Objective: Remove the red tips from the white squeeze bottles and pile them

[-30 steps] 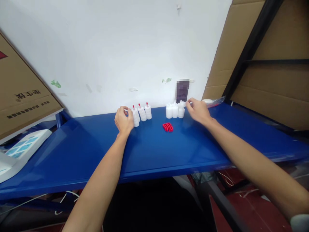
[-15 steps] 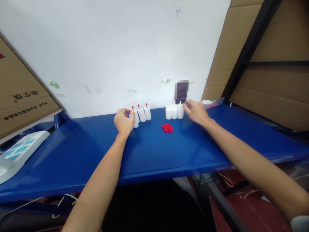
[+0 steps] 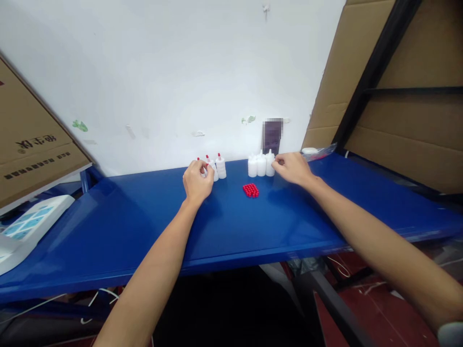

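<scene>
A blue table [image 3: 253, 226] runs along a white wall. At its back stand three small white bottles with red caps [image 3: 220, 166]. My left hand [image 3: 197, 182] curls around the left ones of that row and partly hides them. To the right stand three white bottles without caps [image 3: 257, 165]. My right hand [image 3: 292, 168] has its fingertips pinched on the rightmost uncapped bottle. A tight cluster of loose red caps [image 3: 251, 190] lies on the table between my hands, in front of the uncapped bottles.
A cardboard box [image 3: 32, 149] leans at the far left above a white device with a keypad [image 3: 32, 221]. A dark blurred object [image 3: 272, 136] leans on the wall. A clear plastic bag [image 3: 318, 152] lies at the back right, beside a black frame [image 3: 376, 67] and cardboard sheets.
My left hand has slid right along the capped bottles and now covers the left ones. My right hand has dropped slightly and stays at the rightmost uncapped bottle.
</scene>
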`<state>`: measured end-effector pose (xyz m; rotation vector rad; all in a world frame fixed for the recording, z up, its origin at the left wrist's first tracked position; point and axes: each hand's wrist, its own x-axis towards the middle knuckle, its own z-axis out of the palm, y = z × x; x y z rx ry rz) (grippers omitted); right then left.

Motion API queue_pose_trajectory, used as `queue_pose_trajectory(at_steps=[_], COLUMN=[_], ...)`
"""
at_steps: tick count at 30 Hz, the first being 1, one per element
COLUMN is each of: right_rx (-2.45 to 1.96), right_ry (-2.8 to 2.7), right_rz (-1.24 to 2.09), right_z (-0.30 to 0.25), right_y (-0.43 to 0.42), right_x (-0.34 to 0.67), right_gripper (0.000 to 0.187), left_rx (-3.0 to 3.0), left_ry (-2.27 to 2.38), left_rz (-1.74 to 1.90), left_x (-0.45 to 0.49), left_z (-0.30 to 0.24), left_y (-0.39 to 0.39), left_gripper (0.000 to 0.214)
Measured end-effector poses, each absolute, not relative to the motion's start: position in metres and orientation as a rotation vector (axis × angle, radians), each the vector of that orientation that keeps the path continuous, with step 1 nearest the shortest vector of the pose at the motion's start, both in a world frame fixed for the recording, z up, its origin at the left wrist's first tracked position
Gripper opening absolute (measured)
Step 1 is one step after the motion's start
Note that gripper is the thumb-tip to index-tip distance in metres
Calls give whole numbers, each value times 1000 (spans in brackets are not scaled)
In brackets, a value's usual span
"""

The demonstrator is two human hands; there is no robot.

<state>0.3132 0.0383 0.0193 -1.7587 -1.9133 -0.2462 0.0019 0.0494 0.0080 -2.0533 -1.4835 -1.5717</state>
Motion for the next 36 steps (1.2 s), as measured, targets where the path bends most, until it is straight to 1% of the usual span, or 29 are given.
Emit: queue_pose_trajectory(at_steps=[5,11,16,21,30,36], right_rx=[-1864,-1915,-1919,-1922,-1917,-1921], right_ry=[-2059,-2091,-2105,-2095,-2109,-2105], right_rz=[-166,-113,-114,-105,-90,-73], right_z=[14,11,13,13,11,12], right_y=[41,42,39,39,39,39], right_x=[316,317,314,314,314,314], right_gripper=[32,34,33,31,31,32], left_rx=[-1997,-1909,-1857,-1826,-1855,-1897], left_ry=[-1583,-1636,-1689,-1625,-1636,-1653], left_rz=[-1567,-1570,-1666,-1778,-1715,-1737], left_x=[-5,-10,-14,-20,-17,-17], left_z=[9,10,13,15,5,0], left_y=[53,56,57,60,60,57], left_gripper=[14,15,19,19,17,21])
